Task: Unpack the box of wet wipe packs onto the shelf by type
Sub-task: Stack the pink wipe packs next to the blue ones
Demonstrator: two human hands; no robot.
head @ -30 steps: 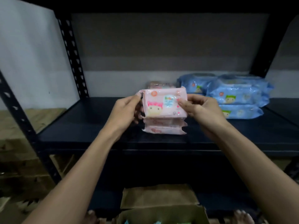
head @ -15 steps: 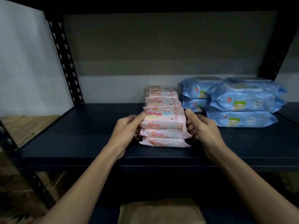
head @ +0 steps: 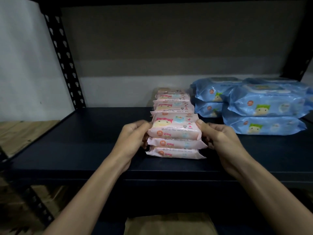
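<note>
I am gripping the top pink pack (head: 174, 127) with my left hand (head: 133, 133) and right hand (head: 220, 134), squaring it on its stack; next I'm letting go and reaching for the box (head: 169, 224).

Left hand (head: 133, 134) and right hand (head: 220, 138) gripping ends of top pink pack (head: 174, 127) on front pink stack. Blue packs (head: 264, 106) stacked just right, on dark shelf (head: 67, 150).

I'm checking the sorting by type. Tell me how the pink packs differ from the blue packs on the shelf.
The pink packs are smaller and slimmer; the blue packs are bulkier. The front pink stack stands three high, the blue stacks two. Both hands, left hand and right hand, grip the top pink pack; nothing touches the blue ones. Both sit on the same shelf and carry a cartoon face.
</note>
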